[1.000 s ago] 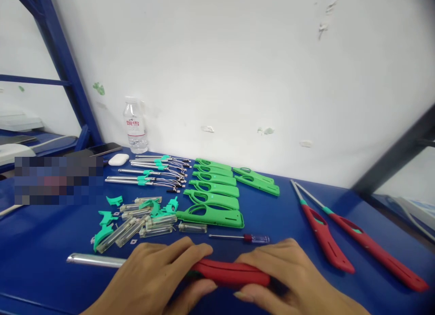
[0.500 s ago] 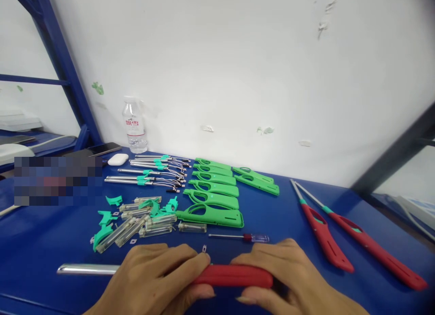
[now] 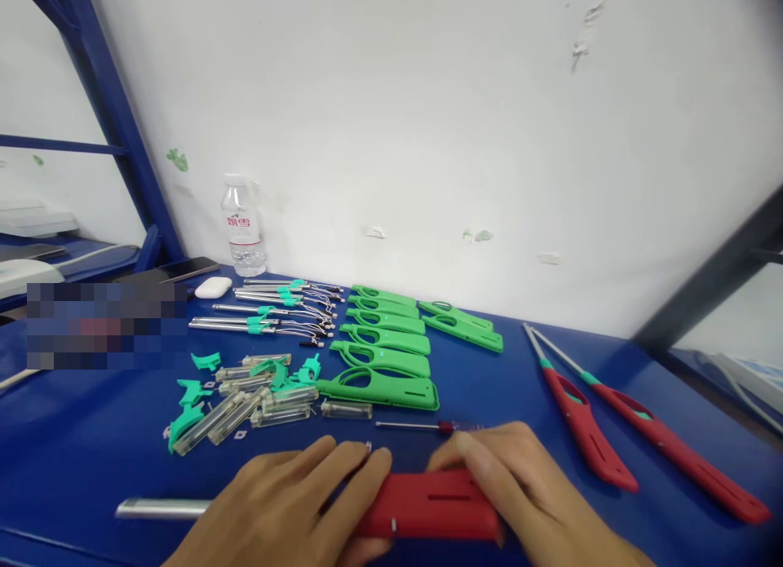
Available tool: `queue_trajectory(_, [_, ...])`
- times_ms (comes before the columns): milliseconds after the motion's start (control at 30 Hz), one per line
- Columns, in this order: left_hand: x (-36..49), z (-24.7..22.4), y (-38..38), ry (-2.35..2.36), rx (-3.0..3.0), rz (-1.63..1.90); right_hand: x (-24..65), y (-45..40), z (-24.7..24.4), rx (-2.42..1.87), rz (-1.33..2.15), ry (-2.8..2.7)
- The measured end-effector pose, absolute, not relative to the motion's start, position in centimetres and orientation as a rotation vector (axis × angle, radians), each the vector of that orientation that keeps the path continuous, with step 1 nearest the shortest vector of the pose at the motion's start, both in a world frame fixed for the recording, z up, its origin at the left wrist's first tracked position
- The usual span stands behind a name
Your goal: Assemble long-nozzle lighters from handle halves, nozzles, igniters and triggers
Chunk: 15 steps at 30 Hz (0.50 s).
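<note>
A red long-necked lighter lies level across both hands near the table's front, its slotted flat side turned up. My left hand wraps over its middle, hiding the trigger area. The silver metal tube sticks out to the left from under that hand. My right hand grips the handle's right end, thumb on top and fingers behind. Just beyond, a small screwdriver lies with its handle partly covered by my right hand. Two more red lighters rest at the right, tubes pointing away from me.
Green handle shells lie in a column at the centre back. Left of them are metal tubes with wires, clear fuel tanks and teal triggers. A water bottle stands by the wall, with a white case close by.
The red lighter has rolled from its narrow edge so the slotted flat face shows, and has come slightly nearer. My right thumb has moved from below onto its top.
</note>
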State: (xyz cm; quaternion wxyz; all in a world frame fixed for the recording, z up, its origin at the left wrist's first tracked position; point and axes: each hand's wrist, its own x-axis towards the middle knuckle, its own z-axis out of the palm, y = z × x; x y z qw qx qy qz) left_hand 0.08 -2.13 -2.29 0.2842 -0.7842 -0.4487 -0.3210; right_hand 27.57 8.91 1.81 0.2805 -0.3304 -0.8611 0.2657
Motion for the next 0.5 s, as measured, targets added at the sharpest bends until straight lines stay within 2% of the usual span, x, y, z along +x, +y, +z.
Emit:
queue_trajectory(300, [-0.4,-1.7,-2.0,-1.352,-2.252,-0.77,27.1,9.1,1.2,-0.501,0.202,-2.477])
queue_trajectory(500, [-0.5,-0.7,-2.6,-1.421,-2.431,-0.591,26.8,8.4,1.2,-0.445,0.165,-2.492])
